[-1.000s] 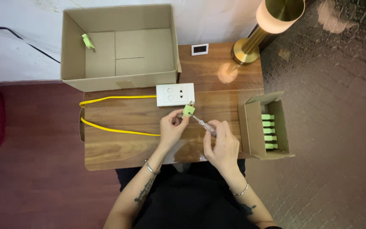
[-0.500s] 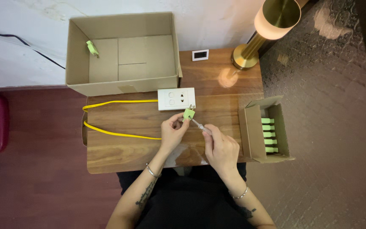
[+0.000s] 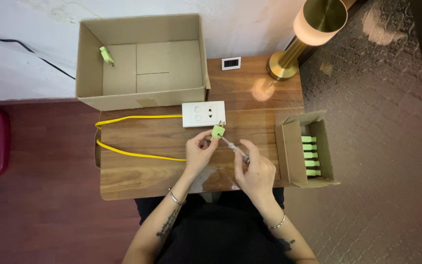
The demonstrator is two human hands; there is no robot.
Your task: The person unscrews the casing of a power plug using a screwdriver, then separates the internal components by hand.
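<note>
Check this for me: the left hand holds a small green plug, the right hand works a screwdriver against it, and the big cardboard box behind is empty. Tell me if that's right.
One thing is wrong: the big cardboard box is not empty. The head view shows one green plug lying in its back left corner. The rest stands: the left hand holds a small green plug, and the right hand works a screwdriver against it.

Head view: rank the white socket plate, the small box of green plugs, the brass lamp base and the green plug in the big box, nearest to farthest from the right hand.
From the right hand:
1. White socket plate, just up and left.
2. Small box of green plugs, at the table's right edge; close to the plate, but slightly farther.
3. Brass lamp base, back right corner.
4. Green plug in the big box, far back left.
</note>
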